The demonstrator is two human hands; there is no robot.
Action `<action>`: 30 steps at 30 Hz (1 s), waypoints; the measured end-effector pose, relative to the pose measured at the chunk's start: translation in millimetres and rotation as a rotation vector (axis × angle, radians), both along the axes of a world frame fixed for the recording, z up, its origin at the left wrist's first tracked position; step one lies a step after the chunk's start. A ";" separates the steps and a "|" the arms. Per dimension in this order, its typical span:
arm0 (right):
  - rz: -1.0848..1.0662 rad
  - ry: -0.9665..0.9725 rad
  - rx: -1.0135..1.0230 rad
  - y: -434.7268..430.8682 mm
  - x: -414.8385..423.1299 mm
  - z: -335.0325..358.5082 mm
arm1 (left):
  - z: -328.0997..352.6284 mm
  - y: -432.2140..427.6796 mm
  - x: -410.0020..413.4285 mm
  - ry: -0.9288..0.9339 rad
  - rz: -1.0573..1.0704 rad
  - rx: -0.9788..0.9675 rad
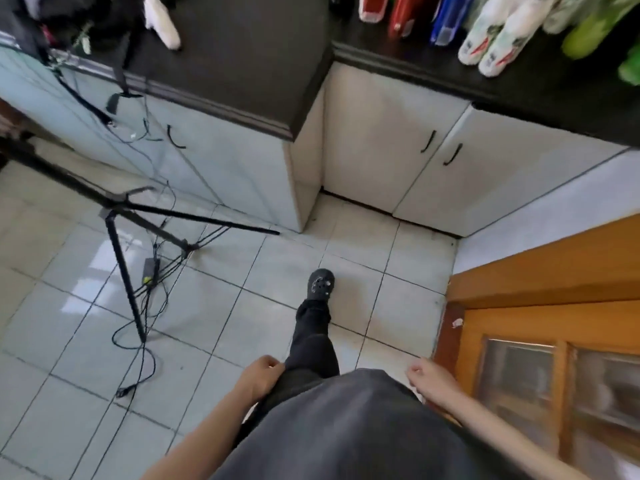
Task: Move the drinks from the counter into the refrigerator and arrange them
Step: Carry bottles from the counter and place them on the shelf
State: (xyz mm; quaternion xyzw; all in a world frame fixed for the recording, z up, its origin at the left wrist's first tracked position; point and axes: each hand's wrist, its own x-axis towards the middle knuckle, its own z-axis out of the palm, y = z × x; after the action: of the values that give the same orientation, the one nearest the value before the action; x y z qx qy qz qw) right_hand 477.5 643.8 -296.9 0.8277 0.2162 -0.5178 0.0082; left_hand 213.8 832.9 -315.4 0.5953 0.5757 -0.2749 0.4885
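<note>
My left hand [259, 375] and right hand [429, 375] hang loosely curled, holding nothing; the drinks [491, 32] stand on the counter [408, 60] far ahead, up right.

Drink bottles [485, 36] sit in a row on the counter [519, 88] at far right, above cabinet doors [398, 140], with a tripod [119, 244] on the floor [242, 306] at left and a wooden door [554, 282] at near right.
</note>
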 end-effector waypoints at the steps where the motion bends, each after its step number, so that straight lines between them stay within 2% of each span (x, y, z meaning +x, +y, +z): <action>1: -0.058 -0.004 0.000 1.1 9.8 -3.6 | -3.8 21.7 12.4 0.011 -0.092 -0.008; 5: -0.341 -0.005 -0.024 10.7 47.5 -4.9 | -6.1 116.0 78.6 0.031 -0.409 -0.003; 9: -0.691 -0.085 0.041 38.4 75.7 9.7 | 2.0 197.4 165.5 0.013 -0.578 0.060; 12: -0.814 -0.116 0.097 64.2 93.7 23.9 | 9.0 241.7 233.4 -0.023 -0.689 0.083; 20: -0.846 -0.113 0.137 96.2 155.4 28.6 | 17.6 260.9 377.4 -0.232 -0.691 0.042; 22: -0.868 -0.121 0.169 96.1 184.6 29.2 | 20.1 249.6 403.2 -0.268 -0.613 0.025; 25: -0.854 -0.177 0.193 92.1 243.9 26.3 | 24.2 230.1 451.5 -0.349 -0.458 0.037; 30: -0.825 -0.253 0.351 95.8 370.7 40.9 | 61.1 193.7 564.4 -0.524 -0.387 0.067</action>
State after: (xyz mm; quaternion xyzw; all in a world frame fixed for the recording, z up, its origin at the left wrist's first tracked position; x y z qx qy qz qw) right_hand 848.2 739.6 -256.0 0.8901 -0.0495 -0.3281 -0.3125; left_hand 778.3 1026.7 -254.4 0.7600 0.3153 -0.1810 0.5388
